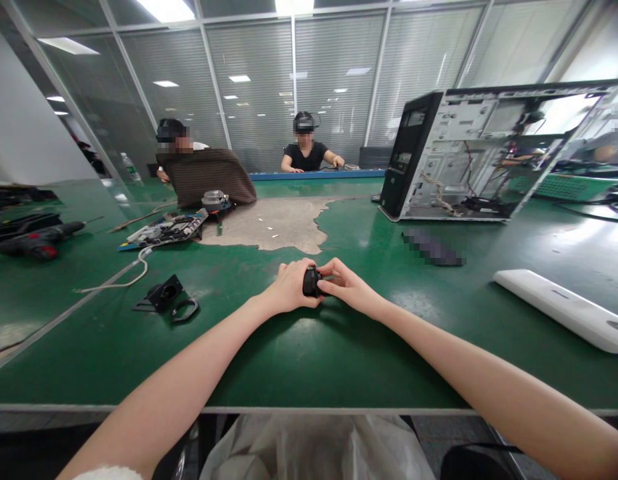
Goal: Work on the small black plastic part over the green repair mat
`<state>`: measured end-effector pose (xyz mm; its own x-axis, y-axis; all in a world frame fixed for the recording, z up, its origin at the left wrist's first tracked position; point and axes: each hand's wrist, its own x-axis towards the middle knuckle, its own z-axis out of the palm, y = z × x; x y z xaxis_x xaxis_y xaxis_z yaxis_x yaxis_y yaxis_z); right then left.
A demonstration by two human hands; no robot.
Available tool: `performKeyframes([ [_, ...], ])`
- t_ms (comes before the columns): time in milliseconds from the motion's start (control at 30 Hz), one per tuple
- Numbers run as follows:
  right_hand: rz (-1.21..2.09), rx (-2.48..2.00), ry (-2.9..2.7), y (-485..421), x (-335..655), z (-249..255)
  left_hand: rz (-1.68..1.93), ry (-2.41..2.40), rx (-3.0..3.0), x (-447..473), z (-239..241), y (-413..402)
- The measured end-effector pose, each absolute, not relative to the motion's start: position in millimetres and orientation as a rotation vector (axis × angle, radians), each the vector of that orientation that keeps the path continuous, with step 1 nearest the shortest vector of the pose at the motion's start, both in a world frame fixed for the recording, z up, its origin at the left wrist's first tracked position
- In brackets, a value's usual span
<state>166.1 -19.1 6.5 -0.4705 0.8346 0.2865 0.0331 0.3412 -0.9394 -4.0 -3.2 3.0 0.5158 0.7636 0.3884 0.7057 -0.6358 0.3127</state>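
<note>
Between my two hands, just above the green table (pixel 269 360), is a small black rounded part (pixel 311 283) whose exact kind I cannot make out. My left hand (pixel 291 287) wraps round it from the left. From the right, my right hand (pixel 345 285) pinches its near side with thumb and fingers. Off to the left lie a black flat piece with a round opening (pixel 161 293) and a separate black ring (pixel 185 310), both apart from my hands.
An opened computer case (pixel 419 153) stands at the right, near a white oblong device (pixel 563 303). At left are a circuit board (pixel 163 230), a power drill (pixel 39 240) and a pale cable (pixel 145 267). Two people sit across the table, one behind a brown cloth-covered shape (pixel 209 173).
</note>
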Motion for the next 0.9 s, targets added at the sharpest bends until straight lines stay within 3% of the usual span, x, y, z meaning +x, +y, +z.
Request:
performKeyframes([
  [900, 1.231, -0.777, -1.826, -16.6, 167.3, 2.4, 0.735, 1.306, 2.597, -3.0, 6.0, -4.5],
])
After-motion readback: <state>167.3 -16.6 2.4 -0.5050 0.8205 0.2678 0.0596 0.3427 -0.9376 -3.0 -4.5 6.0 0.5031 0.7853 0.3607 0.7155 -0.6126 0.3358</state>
